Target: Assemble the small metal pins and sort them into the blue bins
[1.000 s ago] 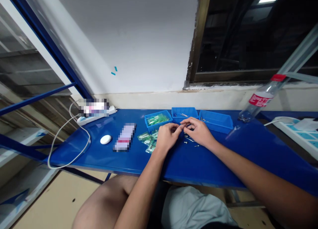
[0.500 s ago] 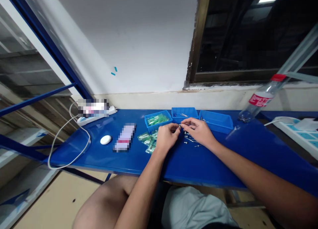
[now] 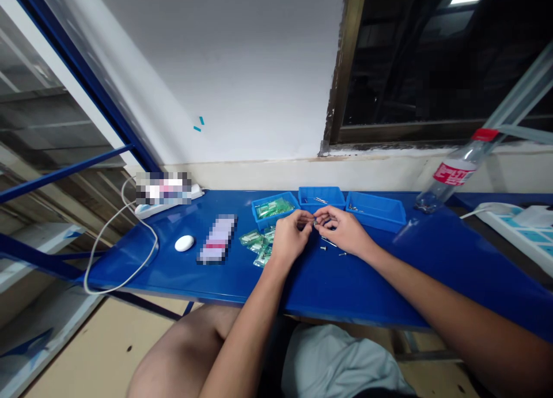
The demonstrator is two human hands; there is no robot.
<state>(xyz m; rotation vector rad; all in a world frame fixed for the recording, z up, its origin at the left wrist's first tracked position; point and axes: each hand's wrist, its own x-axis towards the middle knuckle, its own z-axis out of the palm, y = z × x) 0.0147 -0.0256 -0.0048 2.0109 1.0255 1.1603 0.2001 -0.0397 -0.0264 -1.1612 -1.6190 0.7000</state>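
My left hand [image 3: 294,234] and my right hand [image 3: 343,228] meet fingertip to fingertip over the blue table. Between their pinched fingers sits a small metal piece [image 3: 315,220], mostly covered, too small to tell whether it is a screw or a nut. Loose screws [image 3: 324,248] lie on the table just below my right hand. To the left of my left hand is a pile of clear green-tinted bags [image 3: 259,242] with small parts inside. Behind the hands stand three blue bins: a left bin [image 3: 259,218] of similar bags, a middle bin [image 3: 322,192] with thin metal pins, and a right bin [image 3: 380,213].
A blurred-out flat object [image 3: 217,239] and a white oval object [image 3: 184,243] lie to the left. A power strip [image 3: 168,205] with a looping white cable [image 3: 88,260] is farther left. At the right are a plastic bottle [image 3: 451,173] and another power strip [image 3: 514,231].
My right fingers have curled a little around the small metal piece, which is now more covered. Both hands stay in nearly the same place, and the other things have not moved.
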